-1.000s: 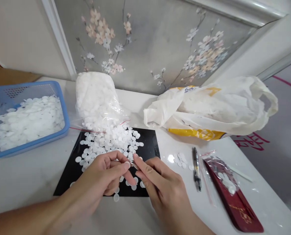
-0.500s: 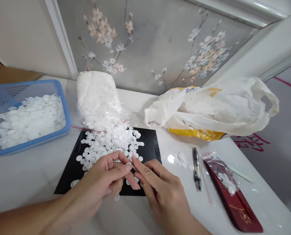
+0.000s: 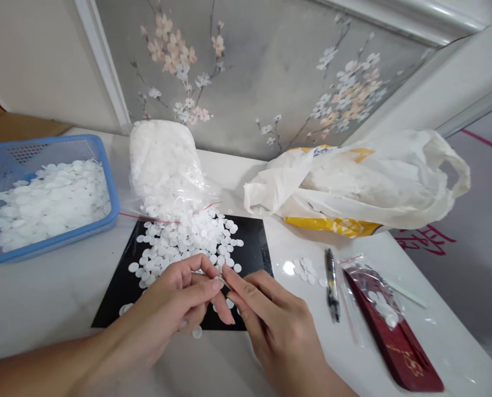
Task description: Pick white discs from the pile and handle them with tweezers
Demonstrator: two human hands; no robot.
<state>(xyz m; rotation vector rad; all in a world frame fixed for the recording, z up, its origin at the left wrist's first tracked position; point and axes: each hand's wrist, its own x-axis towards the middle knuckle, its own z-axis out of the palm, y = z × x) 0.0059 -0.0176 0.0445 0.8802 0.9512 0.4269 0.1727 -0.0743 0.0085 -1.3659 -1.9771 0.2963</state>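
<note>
My left hand (image 3: 183,300) is closed in a pinch, thumb against fingers, on what looks like a small white disc (image 3: 220,279) at the fingertips. My right hand (image 3: 276,317) meets it there, its thumb and index finger pinched together. Whatever those right fingers grip, perhaps a thin edge, is mostly hidden. Both hands hover over the front of a black sheet (image 3: 252,242). Behind them a heap of round white discs (image 3: 179,240) spreads over the sheet, spilling from the mouth of a clear plastic bag (image 3: 163,160).
To the left stands a blue basket (image 3: 114,193) full of white discs. A white and yellow plastic carrier bag (image 3: 365,187) lies at the back right. Nearer are a few loose discs (image 3: 306,270), a pen (image 3: 332,284) and a small clear bag on a dark red case (image 3: 415,358).
Both hands stay at the same spot over the black sheet. Only the fingertips and the left hand's lower fingers have shifted very slightly.
</note>
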